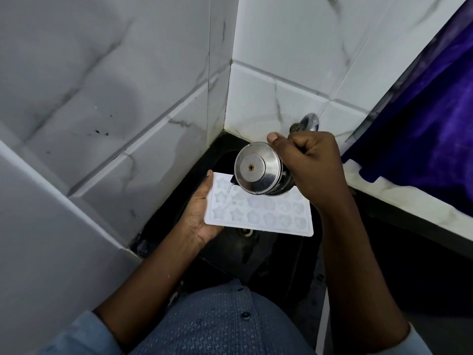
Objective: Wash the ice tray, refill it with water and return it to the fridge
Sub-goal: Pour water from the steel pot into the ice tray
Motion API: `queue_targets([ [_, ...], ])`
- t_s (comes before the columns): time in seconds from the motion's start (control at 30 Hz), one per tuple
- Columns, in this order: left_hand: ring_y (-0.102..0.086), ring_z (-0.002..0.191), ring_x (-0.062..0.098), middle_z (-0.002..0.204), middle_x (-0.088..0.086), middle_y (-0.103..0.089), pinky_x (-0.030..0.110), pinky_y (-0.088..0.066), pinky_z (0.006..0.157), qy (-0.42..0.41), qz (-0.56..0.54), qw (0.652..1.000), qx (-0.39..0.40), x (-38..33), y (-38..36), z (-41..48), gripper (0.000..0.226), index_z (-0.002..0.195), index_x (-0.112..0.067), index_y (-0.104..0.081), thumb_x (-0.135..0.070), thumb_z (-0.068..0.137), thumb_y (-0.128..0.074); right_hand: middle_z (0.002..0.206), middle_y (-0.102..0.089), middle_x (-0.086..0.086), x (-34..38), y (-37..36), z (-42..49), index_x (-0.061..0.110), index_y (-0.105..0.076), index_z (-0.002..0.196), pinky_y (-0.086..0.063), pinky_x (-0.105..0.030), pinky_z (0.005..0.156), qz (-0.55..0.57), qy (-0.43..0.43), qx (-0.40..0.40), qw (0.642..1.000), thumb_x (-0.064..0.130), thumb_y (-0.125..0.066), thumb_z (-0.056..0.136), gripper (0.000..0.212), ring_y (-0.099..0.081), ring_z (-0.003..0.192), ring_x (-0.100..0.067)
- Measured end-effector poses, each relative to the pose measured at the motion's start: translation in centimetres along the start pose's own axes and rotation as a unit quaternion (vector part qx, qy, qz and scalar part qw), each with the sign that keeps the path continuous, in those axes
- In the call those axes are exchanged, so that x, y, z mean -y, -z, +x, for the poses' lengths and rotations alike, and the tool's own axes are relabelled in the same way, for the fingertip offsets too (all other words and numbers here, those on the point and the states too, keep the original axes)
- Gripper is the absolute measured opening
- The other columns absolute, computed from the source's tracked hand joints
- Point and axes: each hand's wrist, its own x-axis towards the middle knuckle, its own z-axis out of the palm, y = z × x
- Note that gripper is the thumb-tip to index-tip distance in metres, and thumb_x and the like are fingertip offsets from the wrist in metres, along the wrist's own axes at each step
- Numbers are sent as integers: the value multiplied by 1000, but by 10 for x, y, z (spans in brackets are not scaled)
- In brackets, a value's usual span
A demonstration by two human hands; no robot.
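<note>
The ice tray [268, 213] is being gripped flat by left hand [202, 219] fingers [209, 176] — to catch water — under a tipped steel vessel [256, 170] clenched in the right hand [316, 167].

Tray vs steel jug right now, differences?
The tray is white and flat; the jug is shiny steel and round. The tray lies near level in the left hand; the jug is tipped, pouring, gripped by the right hand. Both are over the sink.
</note>
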Motion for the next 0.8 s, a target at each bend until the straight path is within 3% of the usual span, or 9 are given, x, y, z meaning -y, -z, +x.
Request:
queue_targets([
  [0.07,-51,141,43,156,25,-50,64,-28,124,-17,16,1000,-16,1,-2,-2,69,137,-8,-69,-61,109,-36,52,-25,-10,0,0,0,5,-29,56,-29,-28,54,-3,-2,0,1000,23,-71,99,63,-26,48,-13],
  [0.13,-58,134,41,149,24,-58,62,-33,121,-31,17,999,-18,0,-4,-5,68,126,-9,-76,-61,108,-36,52,-26,-7,0,0,1,7,-29,55,-29,-27,54,-4,-3,0,1000,23,-71,99,63,-26,49,-12],
  [0.27,-52,142,42,153,25,-54,63,-32,122,-24,17,1000,-11,0,-3,-4,69,136,-9,-70,-62,108,-35,53,-25,-13,1,-2,0,6,-29,56,-29,-25,53,-6,1,1,1000,21,-70,100,62,-26,49,-11],
  [0.4,-66,126,38,140,22,-66,58,-46,112,-24,2,1000,-7,-2,-6,-5,69,125,-9,-77,-61,109,-34,54,-25,-14,0,-3,-1,3,-29,56,-29,-28,53,7,-9,-2,1000,21,-70,100,62,-26,49,-13],
  [0.53,-65,127,38,142,21,-65,57,-53,106,-28,10,999,-30,-2,-8,-6,66,137,-8,-66,-60,108,-38,53,-24,-8,-11,-7,-1,0,-29,57,-29,-34,53,67,-61,-21,996,22,-71,99,62,-25,50,-21],
  [0.7,-76,107,34,120,18,-76,51,-63,90,-38,38,996,-67,-4,-9,-9,64,112,-10,-79,-59,108,-38,59,-24,-14,-31,-4,-9,-6,-31,61,-27,-34,54,130,-123,-67,982,25,-72,98,63,-22,56,-30],
  [0.8,-75,110,33,123,18,-75,50,-63,88,-30,58,994,-83,-5,-2,-8,72,108,-10,-84,-62,108,-34,59,-27,-14,-39,6,-13,-10,-33,62,-25,-33,52,148,-138,-91,975,26,-73,98,64,-23,55,-29],
])
